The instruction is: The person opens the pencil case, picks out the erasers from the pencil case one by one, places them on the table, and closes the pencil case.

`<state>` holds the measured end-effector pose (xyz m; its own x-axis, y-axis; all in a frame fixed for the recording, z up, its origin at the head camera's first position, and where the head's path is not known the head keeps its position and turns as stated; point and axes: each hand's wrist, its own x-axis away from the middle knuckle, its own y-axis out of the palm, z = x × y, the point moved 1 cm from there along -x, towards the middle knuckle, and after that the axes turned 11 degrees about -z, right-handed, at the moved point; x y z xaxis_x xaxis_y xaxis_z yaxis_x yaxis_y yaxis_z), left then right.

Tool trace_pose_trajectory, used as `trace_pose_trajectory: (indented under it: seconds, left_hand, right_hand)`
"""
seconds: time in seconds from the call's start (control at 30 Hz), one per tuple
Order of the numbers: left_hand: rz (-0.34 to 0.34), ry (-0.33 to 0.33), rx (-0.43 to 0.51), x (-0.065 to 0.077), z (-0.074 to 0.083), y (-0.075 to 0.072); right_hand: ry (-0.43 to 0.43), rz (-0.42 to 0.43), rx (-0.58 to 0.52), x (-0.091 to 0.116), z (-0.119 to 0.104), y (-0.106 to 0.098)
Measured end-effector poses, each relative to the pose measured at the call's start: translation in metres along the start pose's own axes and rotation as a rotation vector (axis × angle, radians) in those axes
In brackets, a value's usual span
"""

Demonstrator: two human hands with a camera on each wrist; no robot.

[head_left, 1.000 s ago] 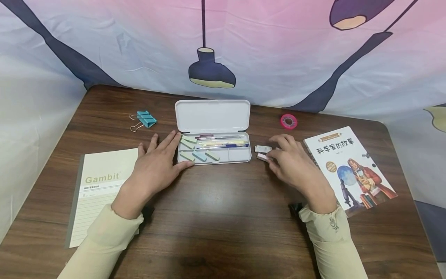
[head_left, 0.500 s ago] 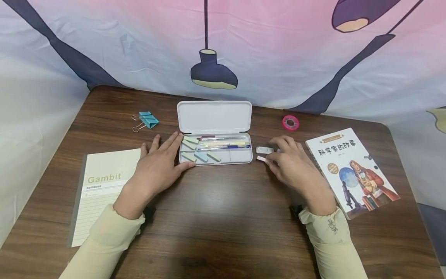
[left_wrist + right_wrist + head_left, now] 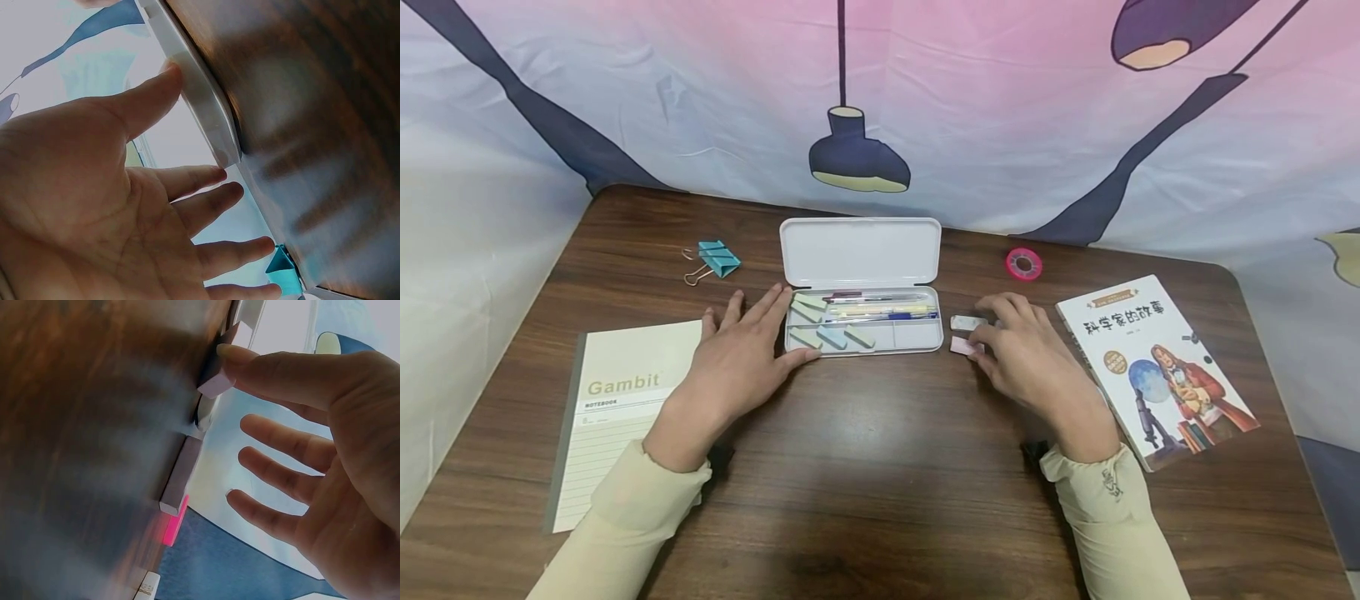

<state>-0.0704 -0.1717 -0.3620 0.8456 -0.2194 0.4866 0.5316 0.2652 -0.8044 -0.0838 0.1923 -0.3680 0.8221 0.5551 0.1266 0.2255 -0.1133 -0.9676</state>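
Note:
An open white pencil case [image 3: 917, 335] stands in the middle of the table, its lid raised at the back. Pens [image 3: 880, 309] and several pale green and blue blocks [image 3: 831, 337] lie in its compartments. My left hand [image 3: 733, 362] rests at the case's left end, fingers spread, thumb against the front wall [image 3: 203, 100]. To the right of the case, my right hand [image 3: 1026, 354] pinches a pale pink eraser [image 3: 219, 382] between thumb and index finger, its other fingers held away. Just behind lies a whitish eraser [image 3: 966, 322]. Another block [image 3: 181, 475] shows in the right wrist view, hidden by the hand from above.
A Gambit notebook [image 3: 625, 367] lies at the left, partly under the left arm. Teal binder clips [image 3: 718, 258] sit at the back left. Behind the right hand is a pink tape roll [image 3: 1024, 264]; a book [image 3: 1150, 358] lies at the right. A printed cloth hangs behind the table.
The pink eraser in my right fingers has turned, so its broad face now shows from above. The left hand stays at the case; the view has shifted slightly.

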Motion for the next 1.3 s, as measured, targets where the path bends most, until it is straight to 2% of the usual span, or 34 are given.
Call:
trace_pose_trajectory:
  seconds: [0.53,0.87,1.07,1.3]
  left_hand:
    - [-0.006,-0.002,-0.007,0.000,0.000,0.000]
    - [-0.006,0.001,-0.006,0.000,0.000,0.000]
    - [-0.003,0.000,-0.004,-0.001,0.000,0.001]
    - [0.031,0.011,0.009,-0.004,-0.005,0.005]
  right_hand:
    - [0.013,0.007,0.003,0.001,0.000,0.004]
    - [0.030,-0.021,-0.016,0.002,0.001,0.003]
    - [0.055,-0.054,-0.071,-0.001,-0.004,-0.002]
    - [0.003,-0.054,-0.169,-0.014,-0.020,-0.003]
